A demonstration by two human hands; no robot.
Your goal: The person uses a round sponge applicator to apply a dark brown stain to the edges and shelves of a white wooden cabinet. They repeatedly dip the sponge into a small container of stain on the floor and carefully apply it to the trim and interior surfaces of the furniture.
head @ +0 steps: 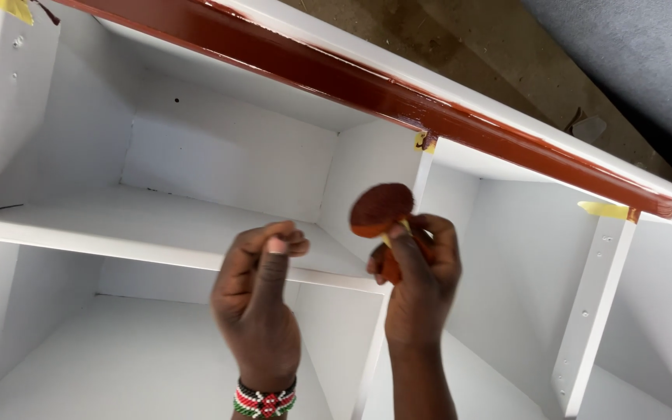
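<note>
White shelving [196, 225], brush [381, 208] head-up.

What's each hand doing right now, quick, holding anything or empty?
Left hand: closed in a loose fist, thumb against the fingers; whether anything is pinched there cannot be told.
Right hand: closed, holding a paint-soaked reddish-brown sponge applicator.

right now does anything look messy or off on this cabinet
A little. The red-brown painted strip along the white cabinet's top edge has ragged borders where paint strays onto the white. Yellow tape bits are stuck at the uprights, one smeared with paint. The right hand holds a paint-soaked applicator; the left hand is fisted, empty.
</note>
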